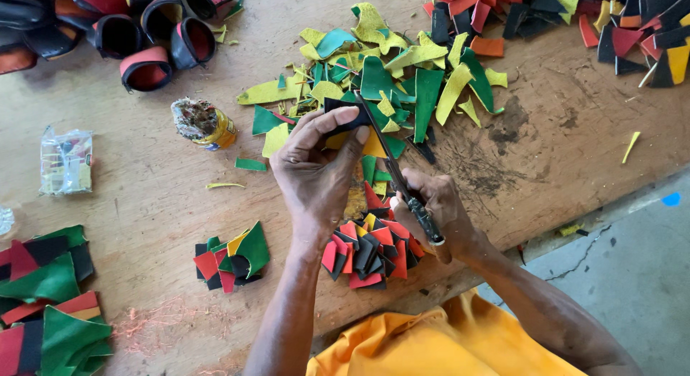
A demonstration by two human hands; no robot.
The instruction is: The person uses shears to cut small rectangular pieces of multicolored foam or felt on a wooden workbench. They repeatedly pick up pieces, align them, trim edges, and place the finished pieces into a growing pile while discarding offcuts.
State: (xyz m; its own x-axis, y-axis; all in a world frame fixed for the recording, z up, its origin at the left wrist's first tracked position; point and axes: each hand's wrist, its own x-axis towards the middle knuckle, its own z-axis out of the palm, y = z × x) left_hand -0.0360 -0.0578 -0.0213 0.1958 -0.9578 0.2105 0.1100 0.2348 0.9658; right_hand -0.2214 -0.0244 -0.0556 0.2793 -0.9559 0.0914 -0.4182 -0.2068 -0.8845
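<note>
Two grips over a scarred wooden bench (560,153): left hand (316,171) pinching a dark scrap (343,107), right hand (438,211) seemingly clenched round a knife (399,178).

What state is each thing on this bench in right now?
Left hand: pinching a dark piece.
Right hand: gripping a knife, blade against the piece.
Red-and-black pile: heaped under the hands.
Green and yellow scraps: scattered.
Small can: lying tipped, crusted.
</note>
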